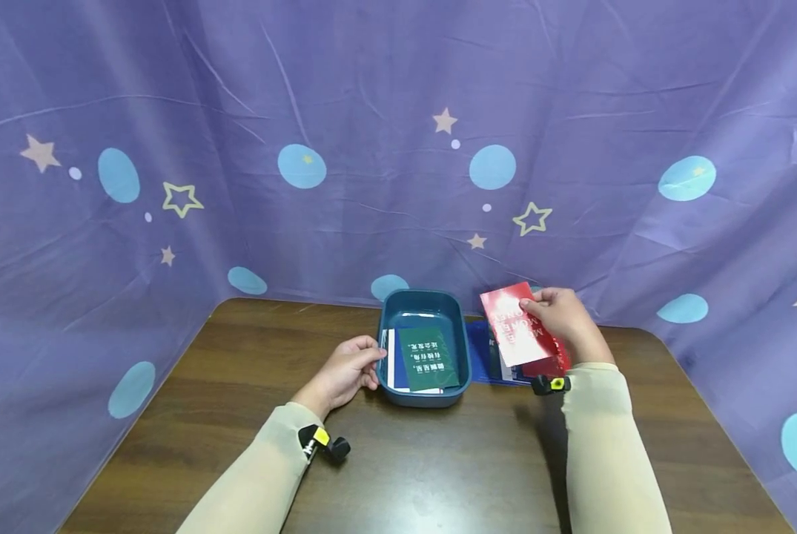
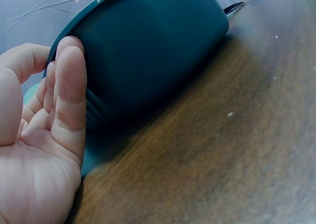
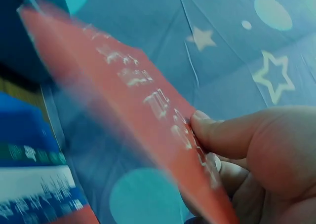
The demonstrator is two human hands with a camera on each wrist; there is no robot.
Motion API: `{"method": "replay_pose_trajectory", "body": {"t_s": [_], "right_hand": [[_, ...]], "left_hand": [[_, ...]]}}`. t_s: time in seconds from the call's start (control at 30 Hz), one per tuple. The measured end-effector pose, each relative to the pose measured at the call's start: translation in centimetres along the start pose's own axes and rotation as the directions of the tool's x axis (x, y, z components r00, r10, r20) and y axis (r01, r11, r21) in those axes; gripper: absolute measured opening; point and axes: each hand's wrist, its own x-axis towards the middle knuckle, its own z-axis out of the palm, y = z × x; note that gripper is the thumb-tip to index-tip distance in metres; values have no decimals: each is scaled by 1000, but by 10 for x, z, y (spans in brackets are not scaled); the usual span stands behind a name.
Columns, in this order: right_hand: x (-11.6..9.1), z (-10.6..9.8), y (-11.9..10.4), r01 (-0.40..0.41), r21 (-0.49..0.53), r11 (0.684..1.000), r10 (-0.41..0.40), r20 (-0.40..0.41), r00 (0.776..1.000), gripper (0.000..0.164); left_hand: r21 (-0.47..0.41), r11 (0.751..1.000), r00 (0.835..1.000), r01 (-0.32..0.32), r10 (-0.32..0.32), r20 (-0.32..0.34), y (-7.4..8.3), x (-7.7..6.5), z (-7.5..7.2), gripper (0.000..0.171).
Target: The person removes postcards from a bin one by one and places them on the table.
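A red card with white lettering (image 1: 517,326) is pinched between the thumb and fingers of my right hand (image 1: 565,319), raised above other cards. In the right wrist view the red card (image 3: 128,95) is blurred and tilted. My left hand (image 1: 348,371) grips the left rim of a teal plastic tub (image 1: 420,400). In the left wrist view, the fingers of my left hand (image 2: 54,115) are at the wall of the tub (image 2: 148,51). Inside the tub lies a green card with white characters (image 1: 428,360), over white and blue cards.
Right of the tub, overlapping cards lie on the table, including a blue one (image 1: 480,356) and a red one (image 1: 558,363) partly hidden by the raised card. The wooden table (image 1: 398,467) ends at a purple patterned curtain (image 1: 371,222) behind.
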Motion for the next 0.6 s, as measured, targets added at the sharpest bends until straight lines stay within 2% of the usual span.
{"method": "replay_pose_trajectory", "body": {"t_s": [0.13,0.3,0.47,0.6], "right_hand": [[-4,-10,10,-68,33,997,69,-31,997,35],[-7,-23,26,-114,37,993,116,-64,991,36],[-9,-33,41,-205,160,966,220,-78,972,34],[-9,-40,55,-241,146,959,257,-104,961,39]], "left_hand": [[-2,1000,1000,5,-5,-8,0,-1,-1,11],[-5,1000,1000,2,-2,-10,-3,-1,-1,12],[-3,1000,1000,-13,13,-1,-3,1,-1,13],[4,1000,1000,-8,8,-4,-3,1,-1,11]]}}
